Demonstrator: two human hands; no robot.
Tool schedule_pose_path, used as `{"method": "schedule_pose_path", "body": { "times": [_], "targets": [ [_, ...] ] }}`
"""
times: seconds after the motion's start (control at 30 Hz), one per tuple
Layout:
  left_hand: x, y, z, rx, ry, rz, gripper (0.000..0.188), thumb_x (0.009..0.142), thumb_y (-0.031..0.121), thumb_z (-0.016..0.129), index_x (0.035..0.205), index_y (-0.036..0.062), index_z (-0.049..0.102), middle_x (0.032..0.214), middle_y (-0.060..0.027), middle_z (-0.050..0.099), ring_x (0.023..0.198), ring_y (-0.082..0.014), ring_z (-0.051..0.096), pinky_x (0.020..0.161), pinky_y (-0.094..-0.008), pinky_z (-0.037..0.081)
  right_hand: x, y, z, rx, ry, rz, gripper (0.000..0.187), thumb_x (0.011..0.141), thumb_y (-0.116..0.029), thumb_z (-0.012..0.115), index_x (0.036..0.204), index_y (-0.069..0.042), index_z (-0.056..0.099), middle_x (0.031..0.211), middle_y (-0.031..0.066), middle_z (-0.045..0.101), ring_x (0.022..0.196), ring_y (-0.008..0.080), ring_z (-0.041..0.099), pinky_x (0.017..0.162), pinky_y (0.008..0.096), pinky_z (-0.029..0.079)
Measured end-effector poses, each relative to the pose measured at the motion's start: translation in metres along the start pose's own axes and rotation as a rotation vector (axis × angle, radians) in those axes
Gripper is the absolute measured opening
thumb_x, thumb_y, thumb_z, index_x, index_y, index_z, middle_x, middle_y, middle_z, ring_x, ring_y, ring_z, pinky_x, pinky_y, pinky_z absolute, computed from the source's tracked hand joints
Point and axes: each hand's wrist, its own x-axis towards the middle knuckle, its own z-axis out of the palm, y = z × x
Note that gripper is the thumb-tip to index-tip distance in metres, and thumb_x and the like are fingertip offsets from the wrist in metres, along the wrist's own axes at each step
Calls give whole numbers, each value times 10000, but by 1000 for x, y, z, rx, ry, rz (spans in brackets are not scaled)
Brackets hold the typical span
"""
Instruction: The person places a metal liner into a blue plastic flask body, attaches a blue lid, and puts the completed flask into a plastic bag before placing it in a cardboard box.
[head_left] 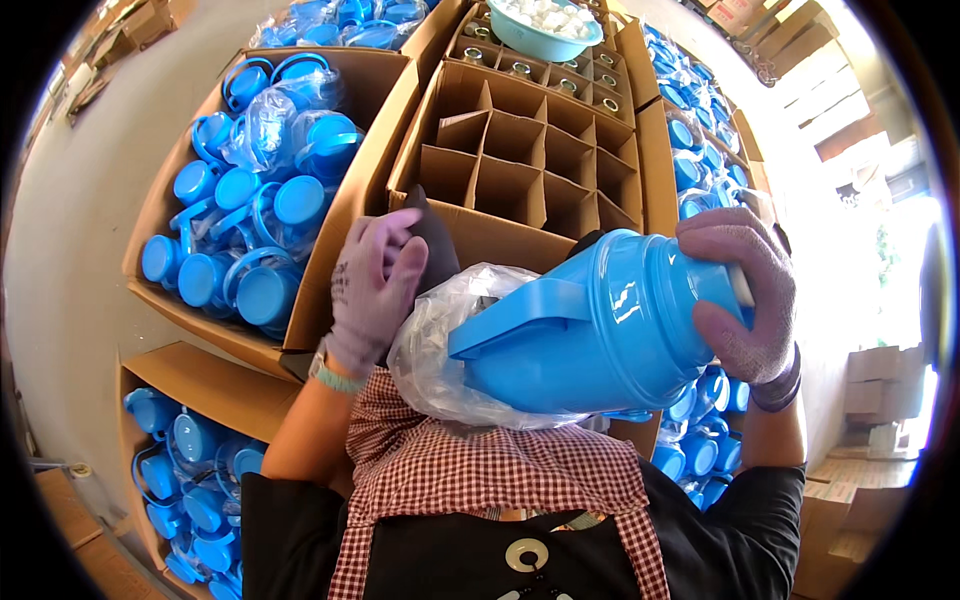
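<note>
A blue vacuum flask [610, 320] with a side handle [530, 308] lies tilted across my front, its narrow end toward the right. My right hand [745, 300], in a pale purple glove, grips that narrow end, where a white stopper [741, 285] shows. A clear plastic bag [435, 340] covers the flask's other end. My left hand [375, 275], gloved the same way, is beside the bag with thumb and forefinger apart and nothing visible between them; its other fingers are partly hidden. A dark grey pointed piece [432, 245] stands right behind its fingers.
Ahead is a carton [510, 220] with cardboard dividers and bare compartments. Behind it, another divided carton [480, 55] holds silvery-topped items, under a light blue basin [540, 35] of white pieces. Cartons of blue flasks stand left [285, 345], lower left [215, 375] and right [655, 165].
</note>
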Motion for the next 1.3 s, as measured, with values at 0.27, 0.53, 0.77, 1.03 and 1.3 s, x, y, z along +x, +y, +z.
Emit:
{"method": "schedule_pose_path", "body": {
  "times": [0.27, 0.53, 0.77, 1.03, 1.3],
  "targets": [
    [14, 22, -1, -480, -552, -279, 158, 975, 148, 701, 1061, 17, 716, 847, 8, 672, 659, -47, 562, 600, -217, 464, 15, -35, -5, 301, 195, -275, 1134, 537, -376, 965, 1471, -38, 417, 1251, 220, 599, 1073, 322, 683, 854, 416, 586],
    [-3, 127, -79, -432, 65, 410, 853, 825, 638, 771, 1351, 2, 554, 968, -138, 662, 782, -182, 572, 707, -315, 455, 16, -30, 23, 263, 323, -537, 1380, 560, -392, 1028, 1634, -98, 212, 1276, 283, 602, 1045, 366, 722, 841, 427, 646],
    [-50, 18, 10, -850, -356, -248, 842, 817, 586, 717, 1426, 42, 511, 1467, -171, 522, 1391, -335, 466, 1168, -494, 356, 41, -22, 53, 648, 451, -593, 1337, 546, -633, 948, 1558, -30, 315, 1287, 259, 602, 1106, 353, 691, 935, 425, 597],
    [-44, -68, -44, -1335, -34, 88, 682, 1064, 573, 341, 1532, 81, 414, 1444, -204, 543, 1308, -385, 539, 1121, -523, 423, -28, 65, 75, 803, 900, 96, 378, 954, -277, 671, 1203, 7, 652, 1185, 122, 669, 1040, 206, 647, 941, 351, 497],
    [-32, -97, -43, -1731, 2, -177, 671, 1049, 514, 368, 1618, 167, 295, 1673, -114, 310, 1527, -364, 298, 1225, -594, 271, -5, 38, 122, 135, 579, -433, 434, 801, -113, 752, 1230, -88, 690, 1155, 138, 713, 936, 329, 690, 827, 440, 547]
  ]
}}
